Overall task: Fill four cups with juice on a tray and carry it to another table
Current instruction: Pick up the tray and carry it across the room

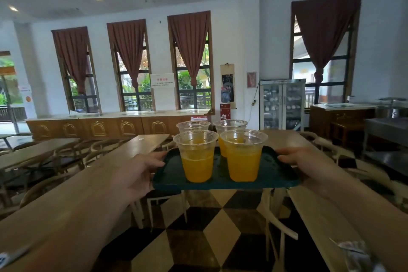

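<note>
A dark green tray [276, 174] is held in the air over the chequered floor, level, between two long tables. My left hand [141, 170] grips its left edge and my right hand [302, 161] grips its right edge. On the tray stand several clear plastic cups of orange juice: a near left cup [196, 161], a near right cup [242, 161], and two behind them, the far left cup [193, 126] and the far right cup [230, 125]. The rear cups are mostly hidden by the front pair.
A long wooden table [66, 194] runs along the left under my left arm, another wooden table [320, 212] along the right. Pale chairs [280, 223] stick into the aisle. A wooden counter [110, 126] and a glass cabinet [281, 104] stand at the far wall.
</note>
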Action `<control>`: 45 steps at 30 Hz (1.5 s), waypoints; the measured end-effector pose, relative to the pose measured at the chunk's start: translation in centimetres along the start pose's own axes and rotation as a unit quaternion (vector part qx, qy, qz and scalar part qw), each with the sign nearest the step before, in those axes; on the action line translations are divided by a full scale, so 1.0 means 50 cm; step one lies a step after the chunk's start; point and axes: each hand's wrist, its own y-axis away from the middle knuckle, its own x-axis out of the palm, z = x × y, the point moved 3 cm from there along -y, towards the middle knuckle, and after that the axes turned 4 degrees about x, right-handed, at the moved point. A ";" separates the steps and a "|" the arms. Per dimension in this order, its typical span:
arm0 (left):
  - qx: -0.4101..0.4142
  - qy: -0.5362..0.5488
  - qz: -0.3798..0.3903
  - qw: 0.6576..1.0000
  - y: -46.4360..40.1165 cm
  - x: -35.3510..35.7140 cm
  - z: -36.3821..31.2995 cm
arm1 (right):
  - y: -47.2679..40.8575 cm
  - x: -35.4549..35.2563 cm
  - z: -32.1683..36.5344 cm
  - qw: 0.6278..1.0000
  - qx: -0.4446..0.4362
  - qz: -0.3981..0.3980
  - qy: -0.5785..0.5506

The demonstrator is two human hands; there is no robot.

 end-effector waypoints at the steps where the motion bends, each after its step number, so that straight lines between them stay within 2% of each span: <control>1: 0.000 -0.001 -0.002 1.000 -0.029 0.007 0.000 | -0.028 -0.007 0.005 1.000 -0.003 -0.002 0.004; 6: 0.004 0.018 -0.006 1.000 -0.175 0.028 0.003 | -0.166 -0.026 0.017 1.000 -0.001 -0.010 0.002; 13: 0.009 0.020 0.025 0.999 -0.413 0.029 0.016 | -0.355 -0.021 0.037 0.999 -0.011 -0.035 0.014; 18: 0.006 0.031 0.038 0.999 -0.599 0.004 -0.004 | -0.489 0.023 0.075 0.998 -0.037 -0.055 0.010; 25: 0.018 0.027 0.077 0.996 -0.866 -0.050 -0.077 | -0.716 0.103 0.153 0.998 -0.027 -0.063 -0.014; 35: 0.023 -0.011 0.074 0.997 -1.171 -0.104 -0.113 | -1.022 0.181 0.205 0.996 -0.049 -0.069 -0.009; 45: -0.005 -0.021 0.061 0.998 -1.484 -0.073 -0.097 | -1.404 0.151 0.200 0.998 -0.030 -0.048 -0.019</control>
